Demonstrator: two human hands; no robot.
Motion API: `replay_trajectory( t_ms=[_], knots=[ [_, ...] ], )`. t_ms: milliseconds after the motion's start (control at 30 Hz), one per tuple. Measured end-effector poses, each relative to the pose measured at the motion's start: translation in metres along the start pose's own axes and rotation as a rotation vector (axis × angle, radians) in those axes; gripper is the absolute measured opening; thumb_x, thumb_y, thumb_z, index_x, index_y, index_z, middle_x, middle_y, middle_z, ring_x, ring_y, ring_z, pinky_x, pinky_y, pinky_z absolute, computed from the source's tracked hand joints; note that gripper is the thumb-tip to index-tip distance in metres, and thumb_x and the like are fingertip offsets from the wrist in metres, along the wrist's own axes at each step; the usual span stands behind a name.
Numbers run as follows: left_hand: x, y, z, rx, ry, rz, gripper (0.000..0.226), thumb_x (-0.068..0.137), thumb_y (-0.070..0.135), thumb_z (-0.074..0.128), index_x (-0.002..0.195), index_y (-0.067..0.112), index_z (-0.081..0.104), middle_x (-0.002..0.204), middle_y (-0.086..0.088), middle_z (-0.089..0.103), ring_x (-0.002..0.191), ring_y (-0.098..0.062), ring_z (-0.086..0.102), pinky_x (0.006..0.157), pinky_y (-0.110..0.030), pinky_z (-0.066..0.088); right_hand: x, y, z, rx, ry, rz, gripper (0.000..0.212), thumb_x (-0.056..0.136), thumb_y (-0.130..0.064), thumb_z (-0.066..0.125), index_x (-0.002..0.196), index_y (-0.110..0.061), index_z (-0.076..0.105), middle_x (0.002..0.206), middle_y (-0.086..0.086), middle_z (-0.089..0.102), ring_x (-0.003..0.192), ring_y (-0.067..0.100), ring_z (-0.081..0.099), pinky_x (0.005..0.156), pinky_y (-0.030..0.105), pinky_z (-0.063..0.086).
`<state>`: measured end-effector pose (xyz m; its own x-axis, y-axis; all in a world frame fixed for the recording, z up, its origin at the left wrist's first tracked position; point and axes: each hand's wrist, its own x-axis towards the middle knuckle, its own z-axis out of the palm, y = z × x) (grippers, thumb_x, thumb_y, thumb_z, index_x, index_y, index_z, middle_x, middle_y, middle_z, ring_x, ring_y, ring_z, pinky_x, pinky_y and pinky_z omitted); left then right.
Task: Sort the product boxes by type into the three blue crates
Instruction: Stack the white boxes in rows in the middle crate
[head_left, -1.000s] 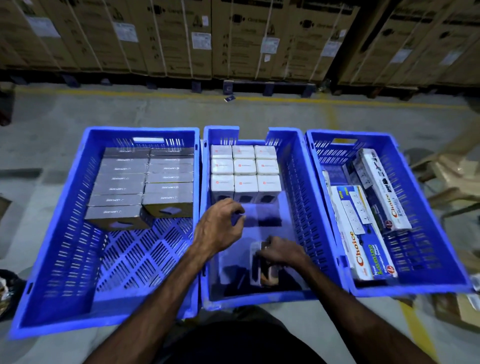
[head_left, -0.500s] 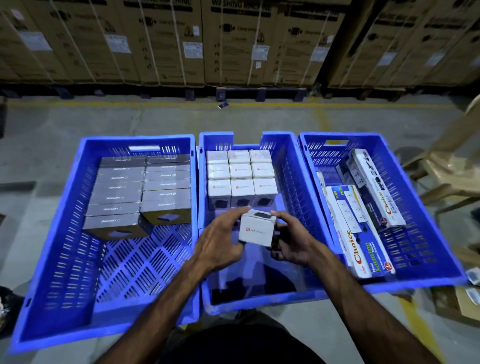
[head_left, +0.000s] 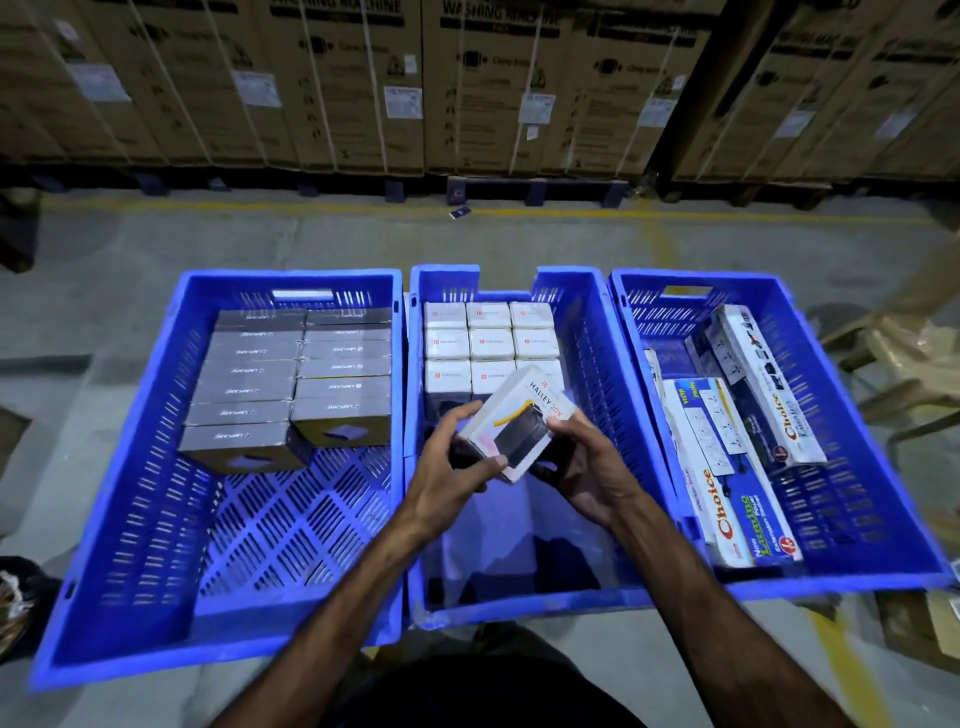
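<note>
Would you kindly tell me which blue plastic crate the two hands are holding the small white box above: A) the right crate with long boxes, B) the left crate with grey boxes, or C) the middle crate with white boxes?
C: both the left hand and right hand grip the small white box over the middle blue crate.

Blue slotted crates (head_left: 218, 519), grey boxes (head_left: 249, 384), white boxes (head_left: 488, 343), yellow floor line (head_left: 311, 207).

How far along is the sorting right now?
Done: grey boxes stacked in the left crate, white boxes in the middle crate, Choice boxes in the right crate. In hand: left hand and right hand hold a white box over the middle crate. Left: placing it.
</note>
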<state>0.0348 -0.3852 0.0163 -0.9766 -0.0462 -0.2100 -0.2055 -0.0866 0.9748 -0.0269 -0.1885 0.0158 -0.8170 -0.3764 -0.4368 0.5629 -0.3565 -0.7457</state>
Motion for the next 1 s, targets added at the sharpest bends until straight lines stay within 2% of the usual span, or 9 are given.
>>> replay_trajectory(
  t_ms=[200,300,400,533,633,733,833,900,1000],
  knots=[
    [0.007,0.001,-0.008,0.013,0.050,-0.016,0.074,0.068,0.016,0.081,0.136,0.020,0.054,0.118,-0.018,0.070,0.093,-0.017,0.070,0.081,-0.041,0.060,0.001,-0.009,0.005,-0.017,-0.059,-0.037,0.054,0.084,-0.010,0.067,0.136,-0.018,0.056,0.116,0.009,0.070,0.093,0.026,0.069,0.079,0.040,0.061],
    [0.007,0.000,-0.014,0.322,0.060,0.054,0.077,0.064,0.027,0.086,0.134,0.027,0.054,0.123,0.000,0.067,0.104,-0.010,0.067,0.091,-0.037,0.060,0.004,-0.018,0.008,-0.175,-0.041,-0.084,0.063,0.079,-0.010,0.075,0.139,-0.012,0.053,0.123,0.008,0.072,0.102,0.025,0.070,0.079,0.047,0.062],
    [0.010,-0.002,-0.019,0.641,0.074,0.135,0.077,0.071,0.027,0.087,0.139,0.025,0.051,0.131,0.004,0.058,0.119,-0.016,0.057,0.097,-0.041,0.055,0.007,-0.029,0.010,-0.489,-0.082,-0.112,0.068,0.072,-0.021,0.088,0.133,-0.018,0.056,0.130,0.000,0.072,0.116,0.020,0.068,0.093,0.054,0.057],
    [0.014,0.003,-0.022,0.748,0.057,0.230,0.078,0.073,0.019,0.078,0.143,0.028,0.046,0.136,0.006,0.056,0.126,-0.019,0.052,0.101,-0.040,0.052,0.012,-0.034,0.009,-0.726,-0.217,-0.105,0.066,0.083,0.007,0.079,0.138,-0.018,0.053,0.136,0.000,0.063,0.113,0.016,0.069,0.088,0.041,0.060],
    [0.016,0.008,-0.027,0.885,0.057,0.304,0.076,0.070,0.017,0.075,0.139,0.032,0.047,0.131,0.006,0.058,0.119,-0.020,0.051,0.095,-0.037,0.048,0.019,-0.024,0.008,-0.940,-0.182,-0.196,0.072,0.079,0.003,0.084,0.139,-0.027,0.055,0.135,0.013,0.047,0.112,0.013,0.065,0.090,0.035,0.061],
    [0.022,0.010,-0.034,1.139,0.081,0.352,0.073,0.070,0.029,0.080,0.137,0.032,0.051,0.126,0.009,0.062,0.115,-0.019,0.050,0.095,-0.040,0.037,0.027,-0.009,0.008,-1.049,-0.119,-0.269,0.071,0.076,0.000,0.087,0.132,-0.030,0.054,0.109,0.006,0.048,0.081,-0.001,0.056,0.073,0.021,0.055],
    [0.029,0.008,-0.042,1.239,0.098,0.339,0.070,0.071,0.028,0.080,0.135,0.028,0.053,0.123,0.006,0.063,0.115,-0.020,0.050,0.097,-0.044,0.032,0.037,0.007,0.011,-1.067,-0.103,-0.285,0.065,0.077,-0.010,0.086,0.129,-0.033,0.055,0.087,-0.005,0.052,0.065,0.004,0.051,0.065,0.034,0.051],
    [0.034,0.008,-0.046,1.309,0.101,0.336,0.069,0.068,0.025,0.078,0.133,0.027,0.053,0.119,0.004,0.061,0.113,-0.023,0.051,0.097,-0.046,0.034,0.045,0.014,0.015,-1.081,-0.080,-0.289,0.061,0.080,-0.011,0.084,0.130,-0.030,0.055,0.087,-0.004,0.054,0.065,0.009,0.053,0.069,0.045,0.056],
    [0.043,0.008,-0.050,1.442,0.101,0.347,0.068,0.066,0.023,0.074,0.131,0.024,0.055,0.117,0.000,0.059,0.112,-0.026,0.050,0.096,-0.047,0.035,0.056,0.019,0.025,-1.091,-0.068,-0.284,0.059,0.080,-0.012,0.082,0.127,-0.030,0.052,0.093,-0.002,0.060,0.067,0.012,0.056,0.069,0.048,0.058]
  ],
)
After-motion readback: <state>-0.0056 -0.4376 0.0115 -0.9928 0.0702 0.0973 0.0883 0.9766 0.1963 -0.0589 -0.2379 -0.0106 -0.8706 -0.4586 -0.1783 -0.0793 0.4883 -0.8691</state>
